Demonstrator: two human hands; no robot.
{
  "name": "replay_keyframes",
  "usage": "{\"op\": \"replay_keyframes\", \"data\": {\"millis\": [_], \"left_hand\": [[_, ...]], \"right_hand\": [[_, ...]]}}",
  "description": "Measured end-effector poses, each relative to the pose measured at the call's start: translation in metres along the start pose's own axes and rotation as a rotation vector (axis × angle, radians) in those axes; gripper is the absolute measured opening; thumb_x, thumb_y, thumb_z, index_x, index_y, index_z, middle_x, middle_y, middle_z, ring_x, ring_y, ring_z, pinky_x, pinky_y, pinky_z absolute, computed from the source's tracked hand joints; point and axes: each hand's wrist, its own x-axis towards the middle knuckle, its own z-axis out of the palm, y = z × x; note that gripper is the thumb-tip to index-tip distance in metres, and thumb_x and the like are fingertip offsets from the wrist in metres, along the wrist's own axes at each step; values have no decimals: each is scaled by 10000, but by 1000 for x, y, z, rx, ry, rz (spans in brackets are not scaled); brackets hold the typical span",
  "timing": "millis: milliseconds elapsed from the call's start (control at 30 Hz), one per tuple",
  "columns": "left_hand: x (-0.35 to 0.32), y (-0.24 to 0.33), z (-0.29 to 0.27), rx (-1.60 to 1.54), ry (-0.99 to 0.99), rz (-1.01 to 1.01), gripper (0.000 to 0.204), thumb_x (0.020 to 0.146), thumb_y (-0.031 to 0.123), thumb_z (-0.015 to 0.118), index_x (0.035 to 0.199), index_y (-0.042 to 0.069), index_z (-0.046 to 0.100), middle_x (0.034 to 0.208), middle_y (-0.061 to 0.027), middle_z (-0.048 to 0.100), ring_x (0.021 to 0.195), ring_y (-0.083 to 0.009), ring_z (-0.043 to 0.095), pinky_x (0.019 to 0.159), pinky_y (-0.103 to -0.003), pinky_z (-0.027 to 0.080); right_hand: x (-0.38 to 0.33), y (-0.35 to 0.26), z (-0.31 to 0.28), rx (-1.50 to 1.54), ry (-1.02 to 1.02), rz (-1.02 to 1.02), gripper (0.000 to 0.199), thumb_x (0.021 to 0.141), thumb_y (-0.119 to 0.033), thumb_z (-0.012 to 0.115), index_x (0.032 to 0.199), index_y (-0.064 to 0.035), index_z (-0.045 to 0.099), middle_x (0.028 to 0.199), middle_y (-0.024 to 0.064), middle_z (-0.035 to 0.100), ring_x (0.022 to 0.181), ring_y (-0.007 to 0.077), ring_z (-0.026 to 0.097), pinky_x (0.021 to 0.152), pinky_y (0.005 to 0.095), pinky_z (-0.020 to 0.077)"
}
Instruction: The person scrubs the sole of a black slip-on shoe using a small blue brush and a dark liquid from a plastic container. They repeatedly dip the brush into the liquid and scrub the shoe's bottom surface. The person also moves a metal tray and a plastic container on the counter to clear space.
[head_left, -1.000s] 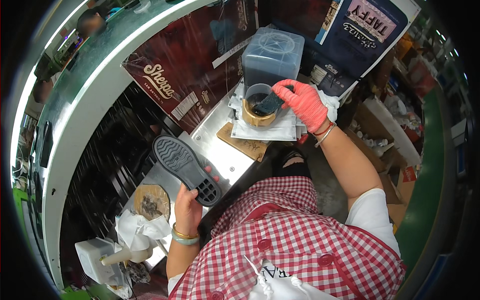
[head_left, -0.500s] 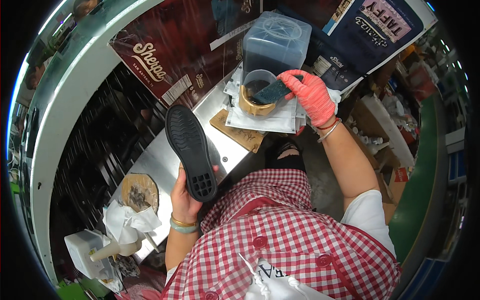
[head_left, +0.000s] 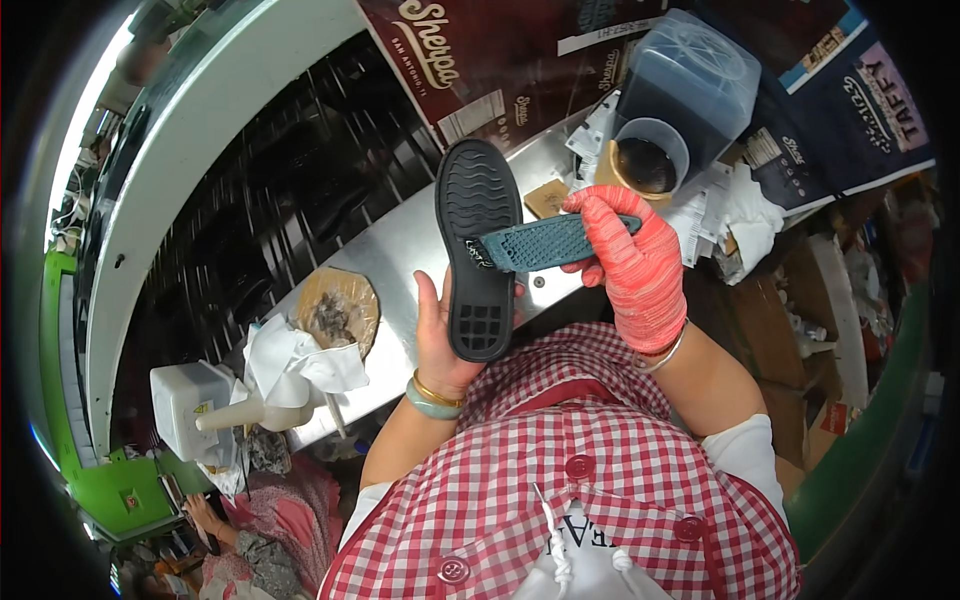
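My left hand [head_left: 437, 340] holds a black shoe sole [head_left: 478, 245] upright by its heel end, tread side facing me. My right hand [head_left: 630, 265], in a red glove, grips a teal brush [head_left: 545, 243] with its head laid across the middle of the sole. Behind them stands a round clear pot of dark liquid [head_left: 648, 160] on a stack of paper, in front of a translucent lidded box [head_left: 690, 85].
A metal shelf [head_left: 400, 260] runs along a dark conveyor [head_left: 260, 200] with a pale curved rim. On the shelf lie a round brown pad [head_left: 335, 310], crumpled white cloth [head_left: 295, 365] and a white bottle [head_left: 195, 405]. Cardboard boxes [head_left: 820, 290] sit at right. Another person [head_left: 260, 545] is at lower left.
My left hand lifted the sole and turned it upright. My right hand came away from the pot with the brush and brought it onto the sole.
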Motion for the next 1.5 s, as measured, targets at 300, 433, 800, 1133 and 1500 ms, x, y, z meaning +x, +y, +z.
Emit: {"op": "replay_keyframes", "data": {"millis": [300, 433, 800, 1133, 1500], "left_hand": [[0, -1, 5, -5, -19, -2, 742, 888, 662, 168, 1382, 125, 302, 1198, -134, 513, 1045, -261, 551, 835, -410, 492], [5, -1, -1, -142, -112, 26, 730, 894, 653, 180, 1377, 121, 309, 1219, -119, 505, 1070, -260, 536, 876, -418, 467], [4, 1, 17, -56, 82, 53, 736, 891, 654, 210, 1357, 96, 327, 1250, -117, 481, 1088, -287, 519, 933, -453, 444], [-2, 5, 22, -84, 31, -70, 813, 872, 684, 171, 1399, 73, 268, 1338, -147, 425, 1205, -304, 454, 1004, -465, 383], [-12, 19, 27, 85, 69, -367, 918, 812, 764, 185, 1318, 25, 385, 1084, -165, 602, 874, -245, 643, 618, -344, 556]], "right_hand": [[-3, 8, 8, -78, -13, -2, 217, 911, -208, 553, 960, -6, 614, 732, 34, 618, 576, 78, 581, 491, 188, 422], [-12, 13, 9, -115, -62, -38, 196, 910, -179, 552, 954, -1, 619, 712, 34, 611, 562, 66, 559, 487, 190, 416], [-32, 2, 13, -181, -144, 69, 159, 893, -113, 569, 970, 15, 623, 860, 69, 661, 662, 73, 591, 566, 213, 496], [-25, -13, 7, -337, -381, 77, 199, 890, -148, 571, 981, 21, 621, 842, 84, 656, 675, 101, 607, 617, 237, 503], [3, -39, 27, -484, -726, 250, 221, 904, -193, 515, 968, -4, 611, 878, 63, 612, 573, 84, 557, 529, 208, 460]]}}
